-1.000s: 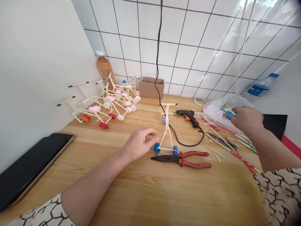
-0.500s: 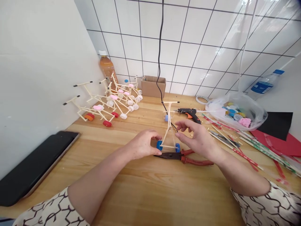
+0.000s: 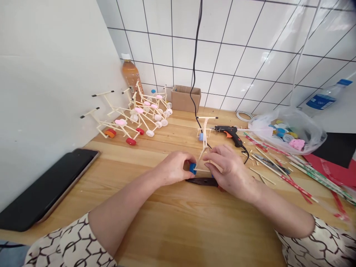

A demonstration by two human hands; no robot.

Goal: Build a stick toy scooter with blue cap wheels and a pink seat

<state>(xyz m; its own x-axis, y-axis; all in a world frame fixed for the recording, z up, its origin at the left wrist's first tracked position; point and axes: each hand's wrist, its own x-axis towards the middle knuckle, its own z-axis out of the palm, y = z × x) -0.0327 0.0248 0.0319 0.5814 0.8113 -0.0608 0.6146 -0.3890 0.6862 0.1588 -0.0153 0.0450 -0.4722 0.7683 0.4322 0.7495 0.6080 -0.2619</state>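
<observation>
At frame centre, left hand pinched on the blue wheel, right hand clamped on the stick tricycle: liable to snap glued joints if squeezed.

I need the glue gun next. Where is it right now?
In the head view, the glue gun lies on the table right of centre, just beyond the right hand, between the stick model and the plastic bag.

Bright daylight, tile glare, warped edges
</observation>
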